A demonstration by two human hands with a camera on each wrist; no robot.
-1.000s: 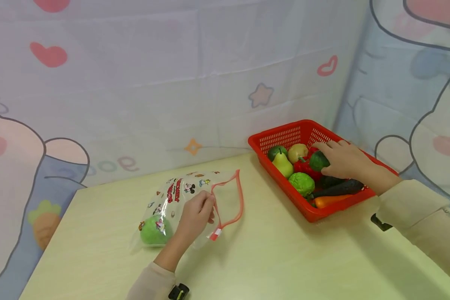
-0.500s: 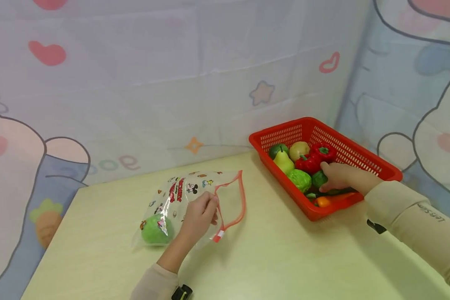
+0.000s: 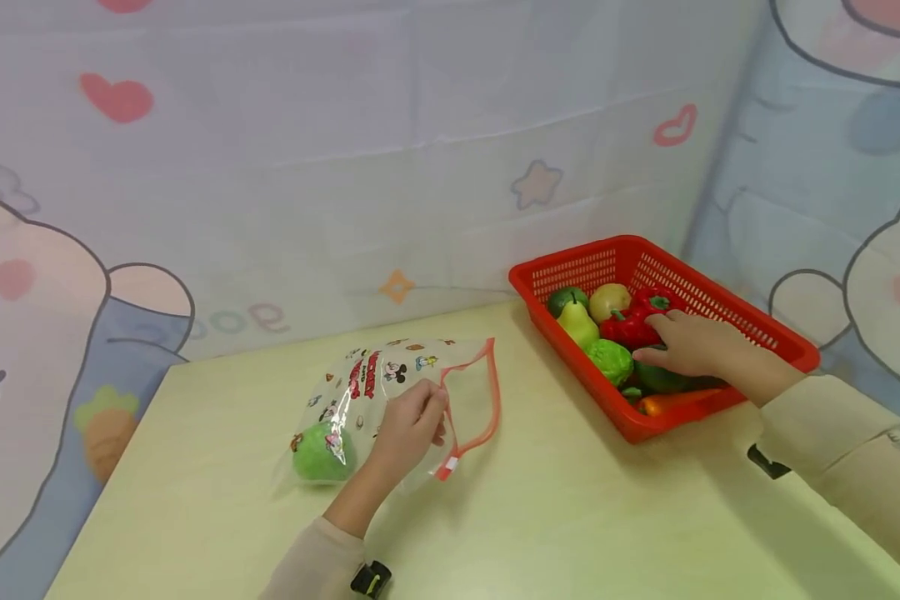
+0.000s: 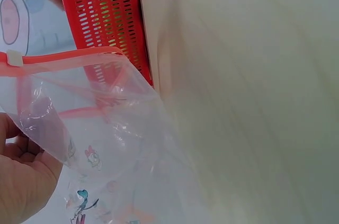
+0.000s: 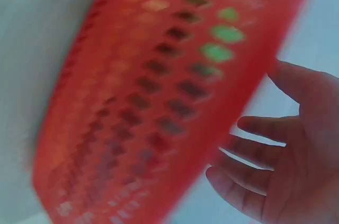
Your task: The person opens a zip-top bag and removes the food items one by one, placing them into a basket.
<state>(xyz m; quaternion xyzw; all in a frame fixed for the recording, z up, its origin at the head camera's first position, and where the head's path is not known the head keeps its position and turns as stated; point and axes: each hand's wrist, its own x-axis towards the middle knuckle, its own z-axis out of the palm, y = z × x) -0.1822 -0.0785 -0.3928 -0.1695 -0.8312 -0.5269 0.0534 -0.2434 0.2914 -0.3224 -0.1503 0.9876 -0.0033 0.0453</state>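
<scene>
My left hand (image 3: 412, 421) pinches the mouth of a clear zip bag (image 3: 378, 379) printed with cartoon figures. The bag lies on its side, its orange-red zip edge spread apart toward the basket. A round green fruit or vegetable (image 3: 318, 454) sits in its far corner. In the left wrist view, the thumb and curled fingers (image 4: 26, 176) grip the plastic. My right hand (image 3: 693, 346) hovers over the red basket (image 3: 577, 360), fingers spread above a dark green vegetable (image 3: 660, 381). The right wrist view shows these fingers (image 5: 259, 152) loosely extended beyond the basket's rim, with nothing gripped.
Inside the basket are a yellow-green pear (image 3: 577, 325), red bell peppers (image 3: 630, 329), a pale round one (image 3: 610, 302), a crinkled green cabbage (image 3: 610, 361) and an orange carrot (image 3: 675, 402). A printed curtain (image 3: 307, 208) hangs behind the table (image 3: 532, 517).
The dark green vegetable, earlier under my right fingers near the peppers, now lies lower, beside the cabbage. My right hand reached down, then rose with fingers spread. The left hand keeps its grip.
</scene>
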